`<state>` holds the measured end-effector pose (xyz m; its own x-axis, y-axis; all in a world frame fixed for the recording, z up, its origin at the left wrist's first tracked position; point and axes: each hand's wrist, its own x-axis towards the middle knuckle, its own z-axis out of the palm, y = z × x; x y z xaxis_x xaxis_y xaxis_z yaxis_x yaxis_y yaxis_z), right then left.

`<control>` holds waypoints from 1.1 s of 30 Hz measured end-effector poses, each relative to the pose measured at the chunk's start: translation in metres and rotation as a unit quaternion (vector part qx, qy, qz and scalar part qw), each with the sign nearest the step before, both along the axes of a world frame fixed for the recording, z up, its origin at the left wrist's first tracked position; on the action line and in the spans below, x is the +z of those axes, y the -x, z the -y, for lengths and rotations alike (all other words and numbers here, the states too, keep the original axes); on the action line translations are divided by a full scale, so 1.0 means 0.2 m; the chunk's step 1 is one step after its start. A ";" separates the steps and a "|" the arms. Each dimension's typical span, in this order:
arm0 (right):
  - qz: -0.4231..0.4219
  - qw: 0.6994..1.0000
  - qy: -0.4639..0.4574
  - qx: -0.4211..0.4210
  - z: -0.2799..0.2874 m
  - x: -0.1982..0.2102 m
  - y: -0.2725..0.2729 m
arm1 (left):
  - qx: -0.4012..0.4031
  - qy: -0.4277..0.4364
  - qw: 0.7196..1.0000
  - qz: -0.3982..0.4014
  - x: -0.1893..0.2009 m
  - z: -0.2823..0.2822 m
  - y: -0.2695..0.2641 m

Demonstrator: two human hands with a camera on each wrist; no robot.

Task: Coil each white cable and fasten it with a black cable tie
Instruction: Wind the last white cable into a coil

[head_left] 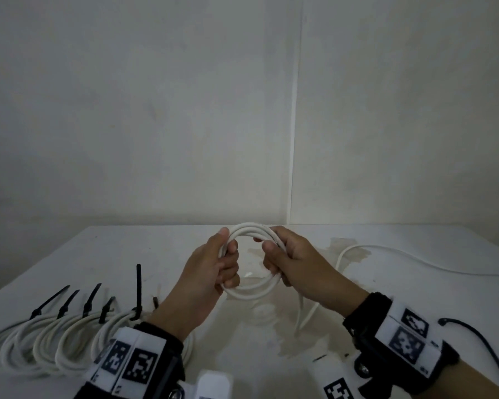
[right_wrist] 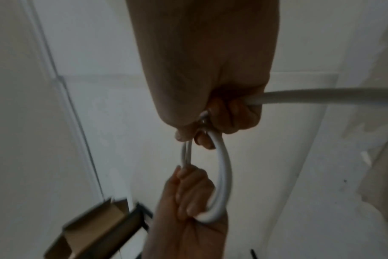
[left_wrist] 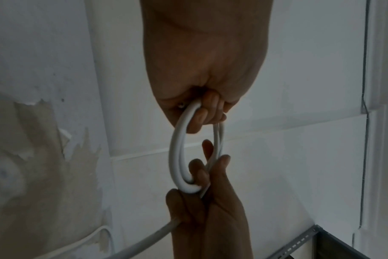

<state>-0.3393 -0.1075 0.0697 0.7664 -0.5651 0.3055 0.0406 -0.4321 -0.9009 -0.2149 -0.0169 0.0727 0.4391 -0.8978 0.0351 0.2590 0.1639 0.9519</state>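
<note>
**Ana:** Coiling is the step in hand, I'd say. The left hand has its fingers curled round the nine o'clock side of the white cable, and the right hand is wrapped round the three o'clock side. The ring is held up in the air, above the middle of the table.

**Ben:** How far along is this one?

**Ana:** A few turns are made, but a loose tail runs out of the right fist and away toward three o'clock, off the edge of the head view. So there is slack left to take in.

**Ben:** And the rest of the job?

**Ana:** At eight o'clock lie the finished coils, each with a black cable tie standing up from it. This cable looks like a late one in the batch, though I cannot tell whether more wait out of sight.

**Ben:** What does the next move call for?

**Ana:** My judgement: the left hand should clamp the turns so they don't spring apart, while the right slides out along the tail and lays another loop in. Once the tail is used up, one hand has to pin the whole bundle alone so the other can fetch a tie. A loose tie seems to lie at four o'clock, by the right wrist.
</note>
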 end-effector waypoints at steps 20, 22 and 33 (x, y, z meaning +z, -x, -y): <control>0.056 0.975 0.140 -0.166 0.14 0.08 0.01 | -0.080 -0.054 0.993 0.062 0.01 -0.05 0.09; 0.059 0.972 0.138 -0.181 0.15 0.09 0.02 | -0.080 -0.056 0.993 0.072 0.01 -0.05 0.10; -0.027 0.998 0.028 -0.047 0.12 -0.03 0.05 | 0.059 0.022 0.997 -0.034 0.03 -0.03 -0.02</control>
<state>-0.3483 -0.1314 0.0642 0.7265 -0.6192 0.2982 -0.0504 -0.4807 -0.8754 -0.2109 -0.0109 0.0782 0.5440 -0.8382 0.0389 0.2995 0.2373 0.9241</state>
